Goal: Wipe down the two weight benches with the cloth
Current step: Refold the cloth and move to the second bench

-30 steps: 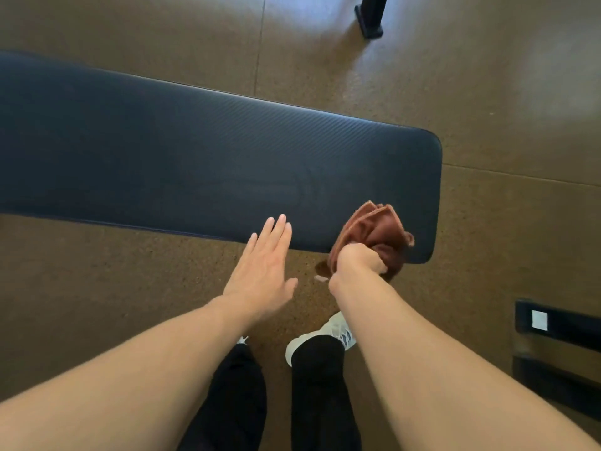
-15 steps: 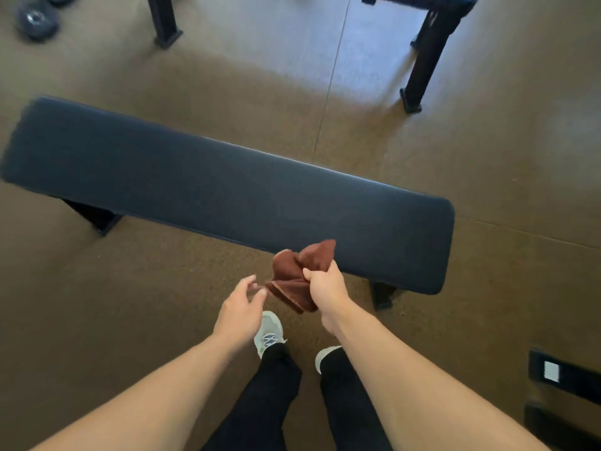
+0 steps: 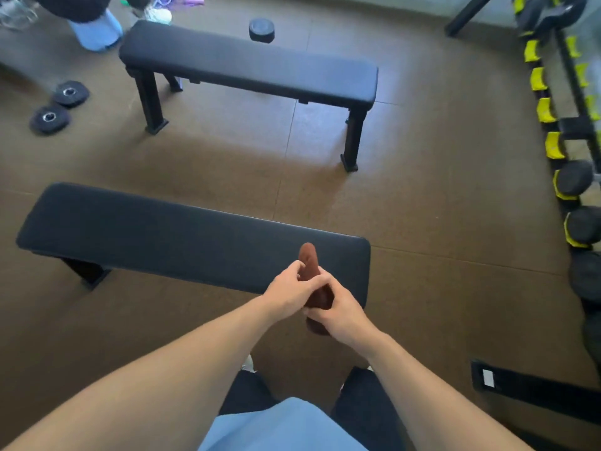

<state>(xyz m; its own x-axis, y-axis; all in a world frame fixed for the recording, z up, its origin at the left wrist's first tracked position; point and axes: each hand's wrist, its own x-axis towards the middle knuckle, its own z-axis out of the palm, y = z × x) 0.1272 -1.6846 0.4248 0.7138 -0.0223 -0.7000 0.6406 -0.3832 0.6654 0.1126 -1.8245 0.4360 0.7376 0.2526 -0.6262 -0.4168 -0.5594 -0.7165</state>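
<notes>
Cloth: the rust-brown cloth [image 3: 311,274] was bunched upright between both hands, over the near edge of the near weight bench [image 3: 182,242], toward its 3 o'clock end.
Left hand: left hand [image 3: 290,290], grip closed around the cloth's middle.
Right hand: right hand [image 3: 338,312], grip clamped on its lower end.
Far bench: far weight bench [image 3: 250,65] stood at 12 o'clock, well apart.
Handling: likely light, soft and floppy; best gathered into a flat pad under the palm.

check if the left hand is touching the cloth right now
Touching. The head view shows the left hand wrapped around the middle of the brown cloth, with the right hand gripping its lower part.
</notes>
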